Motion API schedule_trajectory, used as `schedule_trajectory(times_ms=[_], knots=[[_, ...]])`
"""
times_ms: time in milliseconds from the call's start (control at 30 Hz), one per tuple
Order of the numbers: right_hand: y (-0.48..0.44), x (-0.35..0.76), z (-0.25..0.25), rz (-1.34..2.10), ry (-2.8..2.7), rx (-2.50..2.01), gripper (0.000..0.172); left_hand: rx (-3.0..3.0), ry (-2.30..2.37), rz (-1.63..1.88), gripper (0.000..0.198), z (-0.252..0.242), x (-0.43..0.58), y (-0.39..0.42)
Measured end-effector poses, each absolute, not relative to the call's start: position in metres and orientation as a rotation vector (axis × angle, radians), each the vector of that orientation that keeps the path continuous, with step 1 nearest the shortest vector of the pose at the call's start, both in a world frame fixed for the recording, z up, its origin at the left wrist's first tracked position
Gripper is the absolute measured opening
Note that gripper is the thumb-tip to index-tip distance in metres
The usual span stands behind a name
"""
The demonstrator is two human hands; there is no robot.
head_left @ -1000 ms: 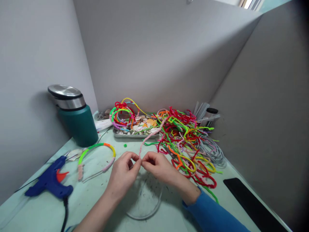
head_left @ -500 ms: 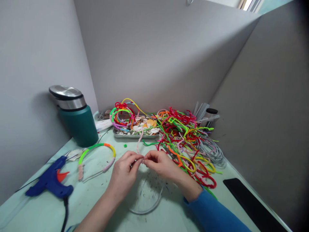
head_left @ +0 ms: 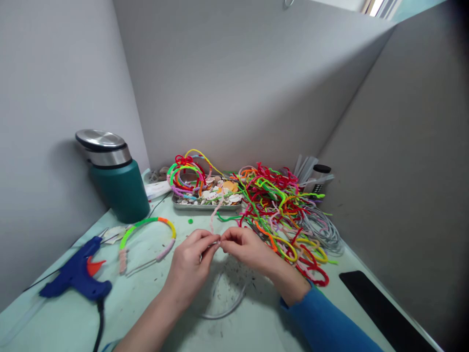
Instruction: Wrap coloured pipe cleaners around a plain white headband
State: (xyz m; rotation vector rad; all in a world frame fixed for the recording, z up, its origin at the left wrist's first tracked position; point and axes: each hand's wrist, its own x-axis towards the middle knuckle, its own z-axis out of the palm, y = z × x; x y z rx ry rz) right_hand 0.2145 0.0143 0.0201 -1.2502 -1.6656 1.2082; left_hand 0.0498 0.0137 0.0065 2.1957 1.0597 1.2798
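My left hand [head_left: 192, 256] and my right hand [head_left: 247, 248] meet over the middle of the table, thumbs and forefingers pinched together. Between the fingertips is a pale pink pipe cleaner [head_left: 213, 221], whose free end sticks up toward the metal tray. A grey wire loop [head_left: 225, 314] hangs or lies below my hands; its upper ends are hidden, so I cannot tell how it joins the pinched spot. To the left lies a ring [head_left: 137, 224] wrapped in green, orange, yellow, lilac and pink, with bare wire at one end.
A blue glue gun [head_left: 78, 274] lies at left, before a teal bottle [head_left: 119, 188]. Behind my hands stands a metal tray [head_left: 208, 207] of shell-like pieces, with colourful wrapped rings [head_left: 186, 181] on it. Tangled pipe cleaners [head_left: 278, 195] and coiled grey wire [head_left: 330, 232] fill the right; a black strip [head_left: 381, 308] lies nearer.
Both pinched hands have shifted very slightly right. The pink pipe cleaner's free end has leaned to the right, and the grey loop below has swung a little upward and right.
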Motion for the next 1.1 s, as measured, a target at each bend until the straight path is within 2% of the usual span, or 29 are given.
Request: schedule_trajectory(times_ms=[167, 1100], knots=[[0.013, 0.214, 0.025, 1.261, -1.638, -1.264, 0.007, 2.233, 1.052, 1.298, 0.016, 0.006, 0.050, 0.014], [0.016, 0.211, 0.015, 1.172, -1.585, -1.246, 0.011, 2.287, 1.049, 1.299, 0.018, 0.003, 0.049, 0.015]])
